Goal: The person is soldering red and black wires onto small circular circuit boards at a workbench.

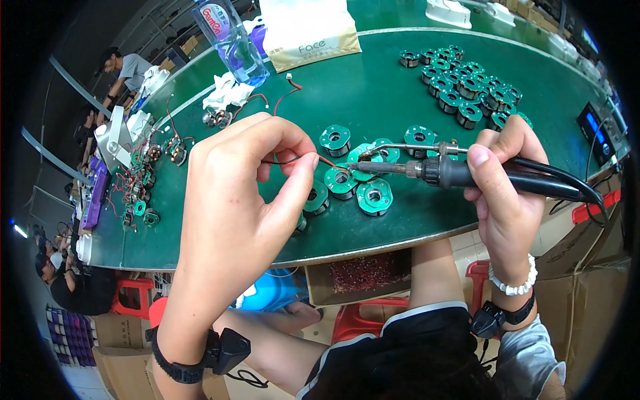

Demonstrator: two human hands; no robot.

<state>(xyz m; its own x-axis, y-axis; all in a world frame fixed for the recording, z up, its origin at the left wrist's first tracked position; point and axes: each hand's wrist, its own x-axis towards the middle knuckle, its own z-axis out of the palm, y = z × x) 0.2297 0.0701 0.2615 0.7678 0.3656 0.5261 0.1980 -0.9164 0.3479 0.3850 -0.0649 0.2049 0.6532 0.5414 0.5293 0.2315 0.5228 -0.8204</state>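
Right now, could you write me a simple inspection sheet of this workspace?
Surface: green tabletop, parts spread over it.
Job's things: soldering iron, red and black wires, ring-shaped green circuit boards.
Clutter: clear bottle, tissue pack, crumpled tissue.
Hands: left hand pinches the wires; right hand grips the soldering iron.
Cables: black cable trails from the soldering iron.
Surroundings: co-workers at left, red stools, cardboard boxes.

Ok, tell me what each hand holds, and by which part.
The left hand pinches red and black wires near one end; the right hand grips a soldering iron by its black handle.
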